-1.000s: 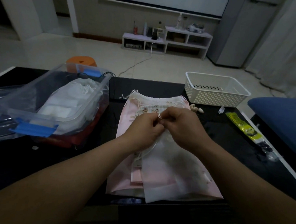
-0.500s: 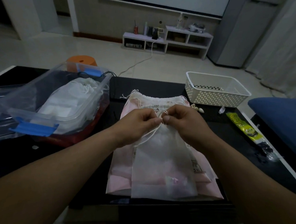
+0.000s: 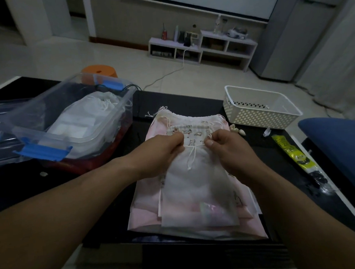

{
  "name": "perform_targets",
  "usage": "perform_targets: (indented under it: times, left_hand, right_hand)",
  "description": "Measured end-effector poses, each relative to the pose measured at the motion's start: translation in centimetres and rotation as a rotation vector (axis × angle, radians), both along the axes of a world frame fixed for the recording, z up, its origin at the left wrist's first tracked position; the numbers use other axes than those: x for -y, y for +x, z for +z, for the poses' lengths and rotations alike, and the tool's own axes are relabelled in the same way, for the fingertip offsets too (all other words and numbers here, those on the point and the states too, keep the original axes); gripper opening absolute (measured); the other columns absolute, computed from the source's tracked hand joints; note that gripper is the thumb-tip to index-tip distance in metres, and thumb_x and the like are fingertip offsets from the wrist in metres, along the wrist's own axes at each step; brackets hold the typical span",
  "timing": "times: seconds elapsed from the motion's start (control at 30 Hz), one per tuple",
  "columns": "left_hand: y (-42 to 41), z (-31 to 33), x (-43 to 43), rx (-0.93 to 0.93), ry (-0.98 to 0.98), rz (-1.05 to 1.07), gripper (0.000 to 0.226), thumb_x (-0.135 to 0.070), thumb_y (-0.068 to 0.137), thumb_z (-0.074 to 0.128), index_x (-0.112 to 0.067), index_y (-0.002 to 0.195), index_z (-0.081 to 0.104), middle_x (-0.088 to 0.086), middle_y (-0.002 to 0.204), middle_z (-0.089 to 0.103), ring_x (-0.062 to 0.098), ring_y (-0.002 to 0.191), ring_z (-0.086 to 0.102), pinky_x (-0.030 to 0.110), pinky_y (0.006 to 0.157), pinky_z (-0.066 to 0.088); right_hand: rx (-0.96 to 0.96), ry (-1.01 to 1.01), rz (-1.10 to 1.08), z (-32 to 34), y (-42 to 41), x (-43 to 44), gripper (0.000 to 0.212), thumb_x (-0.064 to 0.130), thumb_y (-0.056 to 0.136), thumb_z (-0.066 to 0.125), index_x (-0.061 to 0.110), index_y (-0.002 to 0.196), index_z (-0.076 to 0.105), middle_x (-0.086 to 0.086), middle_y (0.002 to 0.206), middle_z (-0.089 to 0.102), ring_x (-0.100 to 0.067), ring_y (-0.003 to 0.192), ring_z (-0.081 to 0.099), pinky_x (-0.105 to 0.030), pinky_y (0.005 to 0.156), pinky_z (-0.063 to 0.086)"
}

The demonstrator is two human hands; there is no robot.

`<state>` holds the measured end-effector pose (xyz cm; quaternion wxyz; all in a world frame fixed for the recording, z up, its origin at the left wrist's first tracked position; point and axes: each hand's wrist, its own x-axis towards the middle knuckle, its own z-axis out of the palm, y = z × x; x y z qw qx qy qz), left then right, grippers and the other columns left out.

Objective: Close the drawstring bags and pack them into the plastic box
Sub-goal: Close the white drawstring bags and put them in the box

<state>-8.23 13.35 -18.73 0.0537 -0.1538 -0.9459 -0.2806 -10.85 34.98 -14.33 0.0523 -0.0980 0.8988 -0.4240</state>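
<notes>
left hand (image 3: 163,150) pinches the top left corner of a translucent white fabric drawstring bag (image 3: 195,187); right hand (image 3: 226,147) pinches its top right corner. the mouth is stretched flat between them, with a white cord (image 3: 192,159) hanging from its middle. the bag lies on a stack of pink and white fabric bags (image 3: 145,201) by the near edge of the black desk (image 3: 180,100). a clear plastic box with blue latches (image 3: 116,117) sits at the far left and holds white bags (image 3: 91,115). a white perforated basket (image 3: 261,116) stands at the far right.

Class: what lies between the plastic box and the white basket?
A stack of drawstring bags; the left hand and right hand pinch the top bag. Head view.
</notes>
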Motion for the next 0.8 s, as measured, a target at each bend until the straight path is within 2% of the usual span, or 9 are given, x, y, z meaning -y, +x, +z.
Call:
perform_targets:
  times: [0.13, 0.23, 0.3, 0.37, 0.47, 0.53, 0.67, 0.77, 0.8]
  left_hand:
    - [-0.2, 0.0, -0.2, 0.065, 0.056, 0.052, 0.022, -0.035, 0.107, 0.052, -0.02, 0.091, 0.05, -0.004, 0.083, 0.061, 0.01, 0.074, 0.053, 0.035, 0.065, 0.04]
    - [-0.2, 0.4, -1.4, 0.197, 0.375, 0.165, 0.03, -0.039, 0.107, 0.052, -0.016, 0.089, 0.06, -0.008, 0.082, 0.062, 0.009, 0.075, 0.056, 0.028, 0.065, 0.042]
    - [0.0, 0.7, -2.0, 0.426, 0.686, 0.175, 0.042, -0.052, 0.105, 0.051, -0.016, 0.092, 0.069, -0.006, 0.084, 0.071, 0.007, 0.074, 0.067, 0.024, 0.065, 0.049]
    - [0.2, 0.4, -2.2, 0.591, 0.779, 0.138, 0.051, -0.06, 0.1, 0.056, -0.012, 0.098, 0.075, 0.003, 0.095, 0.078, 0.018, 0.084, 0.075, 0.031, 0.073, 0.055]
    - [0.0, -0.8, -2.3, 0.501, 0.718, 0.17, 0.037, -0.046, 0.1, 0.064, -0.015, 0.08, 0.065, 0.006, 0.081, 0.064, 0.023, 0.074, 0.059, 0.035, 0.068, 0.046]
    - [0.1, -0.9, -2.7, 0.441, 0.763, 0.218, 0.037, -0.043, 0.101, 0.063, -0.015, 0.078, 0.06, 0.008, 0.078, 0.057, 0.021, 0.071, 0.051, 0.034, 0.066, 0.042]
    - [0.5, 0.0, -3.2, 0.41, 0.896, 0.235, 0.042, -0.043, 0.102, 0.06, -0.004, 0.086, 0.062, 0.015, 0.082, 0.064, 0.025, 0.077, 0.06, 0.043, 0.075, 0.052]
    - [1.1, 0.8, -3.4, 0.381, 0.965, 0.223, 0.042, -0.039, 0.106, 0.057, 0.002, 0.097, 0.065, 0.029, 0.091, 0.07, 0.03, 0.08, 0.066, 0.055, 0.083, 0.059]
    - [1.4, 1.1, -3.6, 0.375, 0.999, 0.22, 0.042, -0.039, 0.107, 0.056, 0.001, 0.1, 0.066, 0.029, 0.092, 0.071, 0.031, 0.079, 0.068, 0.053, 0.081, 0.06]
  right_hand:
    - [-0.006, 0.012, -0.007, -0.2, -0.1, 0.3, 0.017, 0.027, 0.106, 0.059, 0.016, 0.098, 0.069, -0.005, 0.094, 0.069, -0.021, 0.085, 0.063, -0.036, 0.071, 0.05]
    - [-0.042, 0.038, -0.026, -0.2, -0.2, 0.3, 0.015, 0.027, 0.107, 0.056, 0.017, 0.101, 0.067, -0.004, 0.096, 0.068, -0.025, 0.092, 0.066, -0.046, 0.083, 0.056]
    - [-0.072, 0.04, -0.033, 0.0, -0.3, 0.2, 0.014, 0.026, 0.107, 0.055, 0.018, 0.102, 0.066, -0.003, 0.094, 0.068, -0.024, 0.09, 0.067, -0.046, 0.082, 0.057]
    - [-0.08, 0.031, -0.033, 0.1, -0.3, 0.1, 0.014, 0.025, 0.107, 0.055, 0.019, 0.101, 0.066, -0.003, 0.093, 0.067, -0.022, 0.089, 0.067, -0.043, 0.08, 0.057]
    - [-0.107, -0.01, -0.039, 0.0, -0.2, 0.1, 0.016, 0.028, 0.106, 0.057, 0.017, 0.1, 0.067, -0.003, 0.092, 0.068, -0.022, 0.088, 0.067, -0.04, 0.075, 0.055]
    - [-0.081, -0.086, -0.026, 0.2, 0.1, 0.2, 0.022, 0.039, 0.105, 0.058, 0.019, 0.103, 0.067, -0.001, 0.097, 0.069, -0.02, 0.092, 0.068, -0.038, 0.075, 0.056]
    - [0.136, -0.101, 0.034, 0.2, 0.3, -0.2, 0.037, 0.054, 0.1, 0.06, 0.019, 0.104, 0.072, -0.004, 0.103, 0.075, -0.025, 0.1, 0.071, -0.05, 0.091, 0.06]
    - [0.201, -0.168, 0.017, 0.2, 0.3, -0.5, 0.032, 0.042, 0.103, 0.061, 0.014, 0.1, 0.078, -0.01, 0.1, 0.078, -0.029, 0.098, 0.074, -0.055, 0.095, 0.059]
    - [0.195, -0.193, 0.002, 0.3, 0.3, -0.4, 0.031, 0.038, 0.104, 0.061, 0.012, 0.098, 0.077, -0.015, 0.098, 0.076, -0.028, 0.091, 0.073, -0.052, 0.092, 0.061]
